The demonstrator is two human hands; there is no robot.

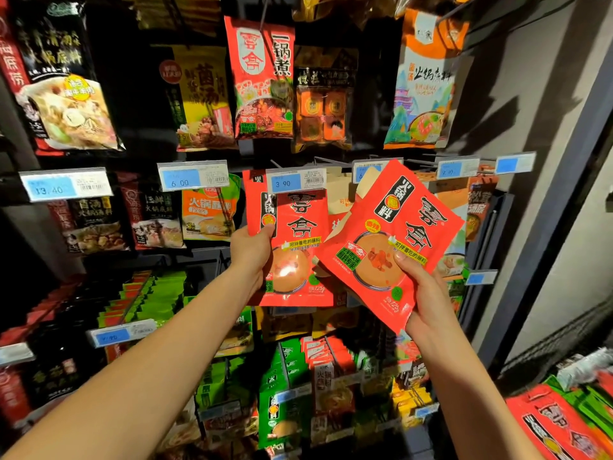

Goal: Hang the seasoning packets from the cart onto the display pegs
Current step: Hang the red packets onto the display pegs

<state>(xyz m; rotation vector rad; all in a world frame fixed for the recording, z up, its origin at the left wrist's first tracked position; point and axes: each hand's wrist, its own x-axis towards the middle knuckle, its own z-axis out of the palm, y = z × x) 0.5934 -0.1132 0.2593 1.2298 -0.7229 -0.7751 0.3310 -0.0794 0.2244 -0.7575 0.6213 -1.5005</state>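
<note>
— Packets, seen from the head camera: you have two red ones up at the middle row of the display rack. Your left hand [252,252] grips the left packet [298,227] by its left edge, thumb on the front. Its top sits behind the 3.90 price tag [296,181].
— Is that one on its peg? The tag hides the hole, so I cannot tell you.
— Your right hand [426,293] pinches the right packet [398,234] at its lower edge, thumb on the printed bowl. You hold it tilted, and its corner overlaps the first packet's right edge. Both hands are clamped on packets, near each other but apart.
— The spare packets [557,429] lie at the bottom right, probably the cart's load.
— As for handling, I'd judge these to be light, flat, soft pouches in glossy film, so they will be slippery and floppy. Held that low, the top will likely droop.
— Take it high instead, at the top seam beside the hang hole, so the hole stays steady for the peg. Press the seams, not the filled belly.
</note>
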